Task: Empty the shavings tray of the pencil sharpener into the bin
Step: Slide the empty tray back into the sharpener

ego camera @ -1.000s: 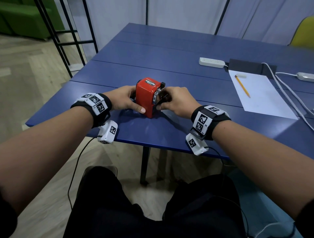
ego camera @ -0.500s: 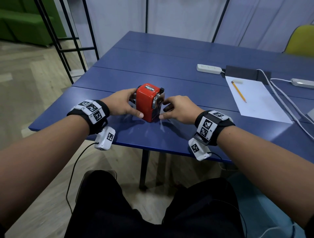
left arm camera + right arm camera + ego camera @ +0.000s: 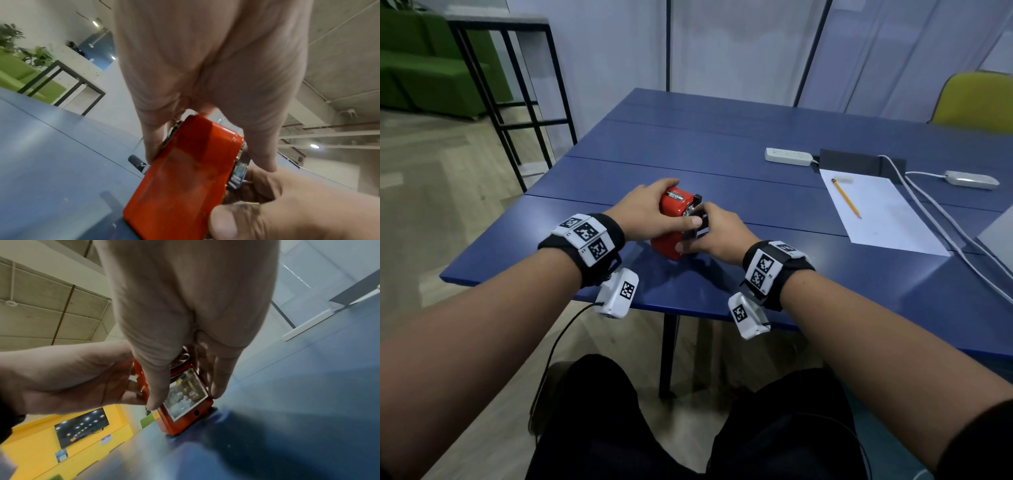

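The red pencil sharpener (image 3: 667,245) stands on the blue table (image 3: 722,147) near its front edge. My left hand (image 3: 678,203) grips its body from above, fingers over the far side and thumb on the near side. My right hand (image 3: 693,226) pinches the clear shavings tray (image 3: 700,233) on the sharpener's right face. In the right wrist view the tray (image 3: 185,391) sits in the red frame (image 3: 185,423) between my right hand's thumb (image 3: 156,386) and a finger (image 3: 218,379). The left wrist view shows the sharpener (image 3: 180,194) under my left hand (image 3: 205,159). No bin is in view.
A white sheet of paper (image 3: 883,219) with a yellow pencil (image 3: 846,198) lies to the right. Behind it are a white power strip (image 3: 788,156), a dark pad (image 3: 859,162) and white cables (image 3: 935,219). A yellow chair (image 3: 976,99) stands at the far right, a black metal frame (image 3: 506,102) at the left.
My left hand has moved from the sharpener's side up over its top. My right hand's fingers have closed onto the tray. The head view has shifted.
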Action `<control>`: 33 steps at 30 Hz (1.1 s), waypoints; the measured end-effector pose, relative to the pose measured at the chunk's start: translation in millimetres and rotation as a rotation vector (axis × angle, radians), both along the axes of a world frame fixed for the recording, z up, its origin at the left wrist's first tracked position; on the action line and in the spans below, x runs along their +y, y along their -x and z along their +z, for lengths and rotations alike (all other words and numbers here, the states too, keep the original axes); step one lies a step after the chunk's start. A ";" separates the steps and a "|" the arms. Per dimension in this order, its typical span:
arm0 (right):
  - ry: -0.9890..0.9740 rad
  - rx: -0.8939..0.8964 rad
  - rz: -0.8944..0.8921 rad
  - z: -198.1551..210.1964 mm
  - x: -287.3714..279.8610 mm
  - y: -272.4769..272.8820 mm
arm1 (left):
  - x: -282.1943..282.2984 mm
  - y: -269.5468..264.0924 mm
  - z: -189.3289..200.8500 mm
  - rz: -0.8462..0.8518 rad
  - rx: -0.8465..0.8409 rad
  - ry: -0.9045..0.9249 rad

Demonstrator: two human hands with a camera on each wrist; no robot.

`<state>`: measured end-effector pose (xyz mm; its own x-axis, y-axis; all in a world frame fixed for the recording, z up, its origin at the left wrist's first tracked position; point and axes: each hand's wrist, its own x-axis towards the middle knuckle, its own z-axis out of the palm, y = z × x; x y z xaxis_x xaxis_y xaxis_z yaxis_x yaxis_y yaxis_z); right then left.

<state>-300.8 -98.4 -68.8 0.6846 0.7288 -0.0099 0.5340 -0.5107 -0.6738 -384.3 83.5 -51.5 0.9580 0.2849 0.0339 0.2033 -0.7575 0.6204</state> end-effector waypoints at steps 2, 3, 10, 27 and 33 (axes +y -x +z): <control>-0.031 0.035 -0.026 -4.3 1.4 1.7 | -4.0 -1.1 0.6 0.025 -0.029 0.006; -0.041 0.041 -0.035 -5.9 1.5 1.6 | -2.4 -1.1 1.1 0.020 -0.025 0.055; 0.060 0.010 0.030 -13.9 0.2 -11.3 | 34.4 16.0 6.8 -0.212 0.173 0.370; -0.023 0.002 0.030 9.7 -19.2 -72.9 | 9.9 -46.3 6.4 -0.231 0.098 -0.002; -0.009 -0.049 -0.114 31.4 -57.3 -143.2 | -29.7 -136.3 17.2 -0.274 0.027 -0.121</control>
